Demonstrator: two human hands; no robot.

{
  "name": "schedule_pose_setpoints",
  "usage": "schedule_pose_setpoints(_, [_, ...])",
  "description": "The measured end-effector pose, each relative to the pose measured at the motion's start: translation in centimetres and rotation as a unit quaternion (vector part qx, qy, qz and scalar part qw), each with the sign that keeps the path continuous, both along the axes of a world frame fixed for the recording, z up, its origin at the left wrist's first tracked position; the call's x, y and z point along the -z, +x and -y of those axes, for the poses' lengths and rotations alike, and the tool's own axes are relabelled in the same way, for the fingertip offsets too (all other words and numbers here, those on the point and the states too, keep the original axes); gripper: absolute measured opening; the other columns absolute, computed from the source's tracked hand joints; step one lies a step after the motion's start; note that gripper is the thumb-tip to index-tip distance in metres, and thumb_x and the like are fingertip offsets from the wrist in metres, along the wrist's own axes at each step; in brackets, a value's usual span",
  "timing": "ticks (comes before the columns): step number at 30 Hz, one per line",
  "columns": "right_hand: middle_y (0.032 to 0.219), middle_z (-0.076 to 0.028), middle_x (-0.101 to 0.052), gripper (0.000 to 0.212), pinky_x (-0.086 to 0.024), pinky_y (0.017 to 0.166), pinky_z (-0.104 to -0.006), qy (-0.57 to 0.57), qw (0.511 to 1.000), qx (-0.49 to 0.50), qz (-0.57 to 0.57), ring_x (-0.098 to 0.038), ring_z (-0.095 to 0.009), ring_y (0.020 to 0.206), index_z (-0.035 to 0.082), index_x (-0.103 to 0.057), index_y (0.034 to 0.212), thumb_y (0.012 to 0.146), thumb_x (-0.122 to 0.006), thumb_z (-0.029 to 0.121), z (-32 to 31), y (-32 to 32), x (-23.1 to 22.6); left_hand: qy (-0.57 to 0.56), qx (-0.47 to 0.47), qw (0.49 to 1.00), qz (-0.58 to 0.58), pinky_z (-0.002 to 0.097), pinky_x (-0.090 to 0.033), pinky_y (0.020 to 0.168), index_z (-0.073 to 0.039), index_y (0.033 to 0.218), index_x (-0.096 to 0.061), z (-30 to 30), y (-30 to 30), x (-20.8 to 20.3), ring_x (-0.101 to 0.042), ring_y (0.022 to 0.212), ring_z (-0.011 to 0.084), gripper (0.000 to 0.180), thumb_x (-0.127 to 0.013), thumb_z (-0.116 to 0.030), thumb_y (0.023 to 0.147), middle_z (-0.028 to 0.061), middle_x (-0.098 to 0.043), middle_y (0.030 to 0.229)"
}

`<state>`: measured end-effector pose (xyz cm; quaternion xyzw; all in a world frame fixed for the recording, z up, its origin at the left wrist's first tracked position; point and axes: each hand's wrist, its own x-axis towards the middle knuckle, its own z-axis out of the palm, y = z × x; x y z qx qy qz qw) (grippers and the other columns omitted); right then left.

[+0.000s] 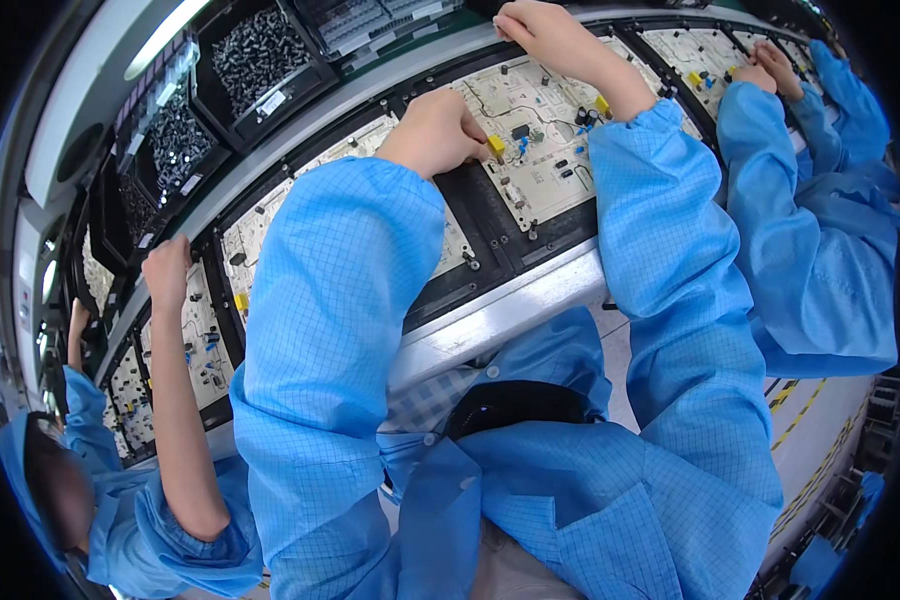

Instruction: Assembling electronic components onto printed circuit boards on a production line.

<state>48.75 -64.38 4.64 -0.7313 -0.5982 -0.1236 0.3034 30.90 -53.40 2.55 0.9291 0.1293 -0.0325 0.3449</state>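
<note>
My left hand is low over the left edge of a cream circuit board, its fingers pinched together beside a yellow block-shaped component. Whatever the fingertips hold, if anything, is too small to make out. Farther off and to the right, my right hand reaches past the board's far edge with curled fingers near the dark bins. Its fingertips are pressed together, and their contents are hidden. Small blue, black and yellow parts stand on the board, which lies in a black frame.
Open black bins of small dark parts line the far left side. More framed boards continue along the line both ways. Co-workers in blue work at left, with a raised hand, and at right. A metal rail runs before me.
</note>
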Motion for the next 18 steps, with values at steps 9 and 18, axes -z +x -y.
schedule_pose_setpoints(9, [0.08,-0.02,-0.059,0.024,-0.045,0.072,-0.044,-0.016,1.0,0.0,-0.001,-0.057,-0.038,0.082,-0.001,-0.058,0.079,0.088,-0.049,0.019,-0.2,0.3,0.0,-0.04,0.022,0.997,-0.064,0.0238,-0.052,0.064,0.001,0.098,-0.07,-0.4,0.0,-1.1,-0.062,0.067,0.0108,0.02,-0.067,-0.009,0.081,0.0078,-0.068,0.078])
schedule_pose_setpoints(18, [0.082,-0.021,-0.06,0.025,-0.045,0.073,-0.0444,-0.036,0.999,-0.009,-0.005,-0.057,-0.039,0.083,-0.001,-0.059,0.079,0.088,-0.049,0.02,-0.6,-0.6,-0.3,-0.054,0.0,0.998,-0.032,0.0254,-0.052,0.061,0.001,0.094,-0.071,-0.9,-1.0,-0.8,-0.064,0.063,0.0126,0.018,-0.067,-0.004,0.077,0.0095,-0.069,0.075])
